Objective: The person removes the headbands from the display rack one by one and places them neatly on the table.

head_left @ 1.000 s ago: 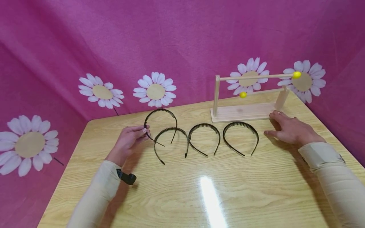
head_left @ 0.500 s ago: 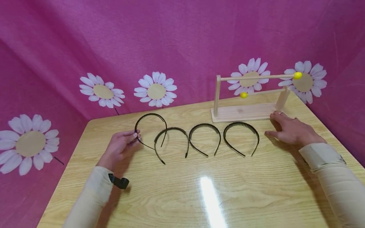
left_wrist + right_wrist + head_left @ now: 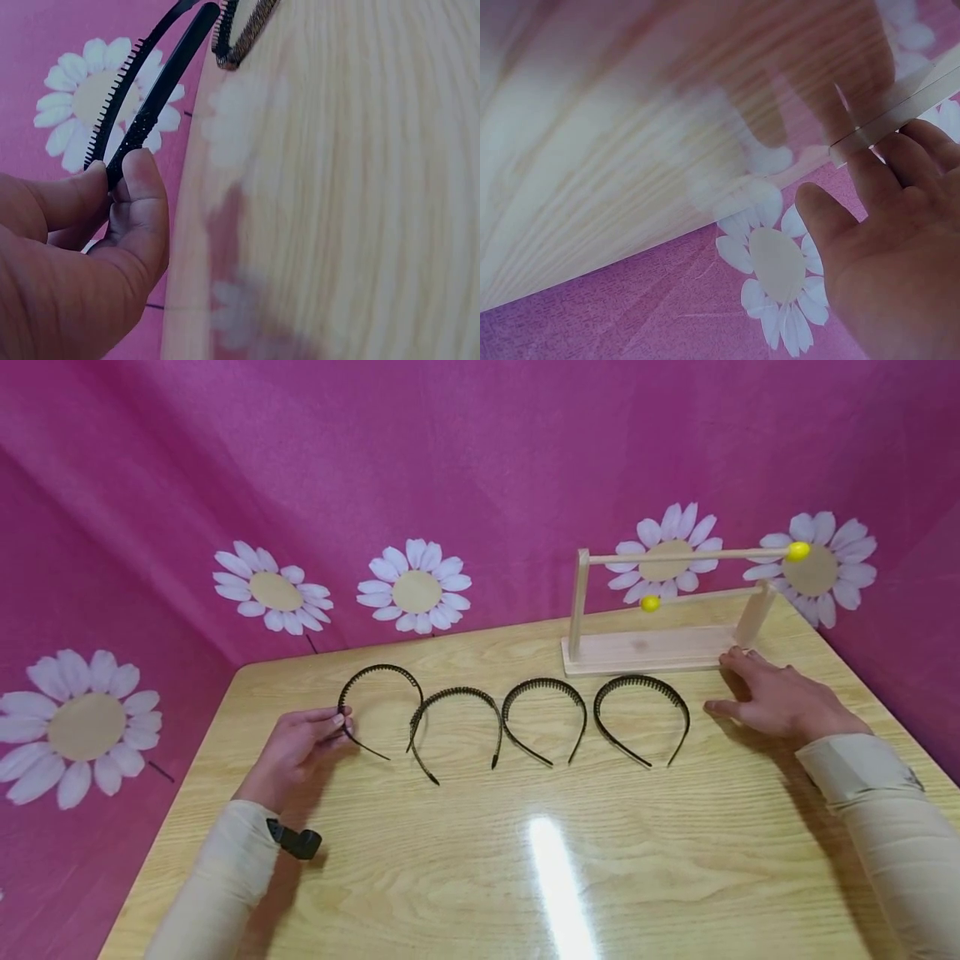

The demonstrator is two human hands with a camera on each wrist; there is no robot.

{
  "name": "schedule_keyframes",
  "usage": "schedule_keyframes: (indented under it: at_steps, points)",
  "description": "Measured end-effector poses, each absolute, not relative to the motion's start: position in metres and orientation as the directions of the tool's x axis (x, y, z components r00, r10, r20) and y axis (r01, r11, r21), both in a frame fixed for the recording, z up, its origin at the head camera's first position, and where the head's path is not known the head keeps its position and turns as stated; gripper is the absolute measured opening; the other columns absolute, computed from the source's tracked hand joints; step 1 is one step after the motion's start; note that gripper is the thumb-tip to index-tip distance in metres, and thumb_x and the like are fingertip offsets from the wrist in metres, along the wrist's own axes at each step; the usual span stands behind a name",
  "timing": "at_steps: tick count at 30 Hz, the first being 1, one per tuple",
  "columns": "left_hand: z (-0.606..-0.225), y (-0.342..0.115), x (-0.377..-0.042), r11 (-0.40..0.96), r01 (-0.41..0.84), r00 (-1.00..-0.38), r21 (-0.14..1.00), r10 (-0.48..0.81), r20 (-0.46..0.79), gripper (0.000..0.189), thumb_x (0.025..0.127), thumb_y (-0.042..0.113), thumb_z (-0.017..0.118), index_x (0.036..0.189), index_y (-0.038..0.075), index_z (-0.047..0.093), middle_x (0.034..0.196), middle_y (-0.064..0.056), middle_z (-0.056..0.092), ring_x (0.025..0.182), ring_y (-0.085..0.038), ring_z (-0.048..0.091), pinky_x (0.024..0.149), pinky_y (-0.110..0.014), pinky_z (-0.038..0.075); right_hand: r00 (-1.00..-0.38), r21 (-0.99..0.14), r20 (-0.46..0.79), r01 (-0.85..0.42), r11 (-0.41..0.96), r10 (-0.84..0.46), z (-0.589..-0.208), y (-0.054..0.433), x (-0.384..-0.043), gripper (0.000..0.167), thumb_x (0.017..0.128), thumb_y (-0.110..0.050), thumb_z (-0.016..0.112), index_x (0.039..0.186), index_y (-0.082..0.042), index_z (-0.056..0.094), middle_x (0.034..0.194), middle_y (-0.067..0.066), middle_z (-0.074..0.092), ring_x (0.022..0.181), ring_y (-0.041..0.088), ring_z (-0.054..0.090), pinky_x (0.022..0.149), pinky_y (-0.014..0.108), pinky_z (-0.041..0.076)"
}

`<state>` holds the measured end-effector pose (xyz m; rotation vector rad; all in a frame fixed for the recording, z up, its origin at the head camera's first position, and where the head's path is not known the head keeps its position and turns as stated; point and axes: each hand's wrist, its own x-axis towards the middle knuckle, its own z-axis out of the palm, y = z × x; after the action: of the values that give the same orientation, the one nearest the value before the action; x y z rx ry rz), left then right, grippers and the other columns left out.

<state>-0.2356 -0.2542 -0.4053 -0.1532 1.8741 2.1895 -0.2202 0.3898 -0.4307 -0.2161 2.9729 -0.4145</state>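
My left hand [image 3: 296, 743] pinches a black toothed headband [image 3: 381, 667] by its left side, between thumb and fingers; the left wrist view shows the same headband [image 3: 171, 75] in that pinch. Its right leg overlaps a second headband [image 3: 459, 691] in the head view. Two more, a third headband [image 3: 543, 682] and a fourth headband [image 3: 641, 679], lie to the right in a row. My right hand [image 3: 780, 693] has its fingers spread, fingertips at the front right corner of a wooden stand [image 3: 652, 650]. In the right wrist view those fingers meet the base's edge [image 3: 900, 112].
The stand carries two horizontal rods, the upper rod [image 3: 690, 557] ending in a yellow knob [image 3: 798, 552], the lower in another yellow knob [image 3: 650, 603]. A pink cloth [image 3: 480, 460] with daisies hangs behind the wooden table [image 3: 450, 860]. A glare streak crosses the tabletop.
My left hand has moved left and a little toward me with its headband, away from most of its overlap with the second headband. My right hand stays at the stand; the head view has shifted slightly.
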Motion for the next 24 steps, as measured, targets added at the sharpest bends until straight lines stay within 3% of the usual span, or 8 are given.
schedule_keyframes:
  at_steps: [9, 12, 16, 21, 24]
  points:
    - [-0.411, -0.271, -0.230, -0.132, -0.294, -0.953, 0.947, 0.120, -0.280, 0.030, 0.101, -0.006, 0.055, 0.130, -0.015, 0.056, 0.101, -0.009, 0.073, 0.095, -0.014, 0.069, 0.086, -0.030, 0.057, -0.982, -0.286, -0.094, -0.133, 0.949, -0.166, -0.430, 0.390, -0.220, 0.061, 0.091, -0.067, 0.060, 0.113, -0.014, 0.039, 0.154, 0.029, 0.031, 0.105, 0.060, 0.055, 0.059, 0.054, 0.046]
    - [-0.413, -0.274, -0.228, -0.130, -0.296, -0.952, 0.946, 0.126, -0.280, 0.027, 0.101, -0.007, 0.054, 0.126, -0.014, 0.059, 0.099, -0.009, 0.072, 0.092, -0.015, 0.069, 0.084, -0.029, 0.058, -0.983, -0.298, -0.079, -0.138, 0.944, -0.169, -0.431, 0.389, -0.219, 0.058, 0.090, -0.063, 0.064, 0.110, -0.015, 0.038, 0.131, 0.022, 0.050, 0.086, 0.046, 0.059, 0.056, 0.047, 0.043]
    - [-0.417, -0.276, -0.228, -0.129, -0.297, -0.951, 0.946, 0.125, -0.281, 0.021, 0.100, -0.008, 0.054, 0.117, -0.011, 0.065, 0.095, -0.009, 0.072, 0.089, -0.014, 0.069, 0.081, -0.028, 0.058, -0.984, -0.314, -0.046, -0.152, 0.937, -0.175, -0.430, 0.388, -0.218, 0.054, 0.090, -0.057, 0.069, 0.103, -0.017, 0.036, 0.100, 0.010, 0.044, 0.070, 0.028, 0.051, 0.052, 0.038, 0.035]
    - [-0.417, -0.279, -0.226, -0.099, -0.312, -0.947, 0.945, 0.106, -0.302, 0.020, 0.100, -0.006, 0.056, 0.115, -0.008, 0.068, 0.094, -0.008, 0.073, 0.088, -0.013, 0.070, 0.080, -0.027, 0.059, -0.984, -0.322, -0.042, -0.151, 0.935, -0.174, -0.430, 0.388, -0.217, 0.053, 0.090, -0.057, 0.069, 0.101, -0.017, 0.036, 0.096, 0.009, 0.043, 0.068, 0.027, 0.049, 0.050, 0.037, 0.034]
    - [-0.417, -0.280, -0.225, -0.083, -0.316, -0.946, 0.945, 0.101, -0.308, 0.021, 0.100, -0.006, 0.056, 0.116, -0.009, 0.068, 0.094, -0.007, 0.073, 0.088, -0.013, 0.070, 0.080, -0.028, 0.059, -0.985, -0.318, -0.047, -0.145, 0.937, -0.168, -0.431, 0.387, -0.217, 0.055, 0.090, -0.059, 0.067, 0.101, -0.017, 0.035, 0.106, 0.011, 0.046, 0.071, 0.030, 0.051, 0.050, 0.038, 0.034]
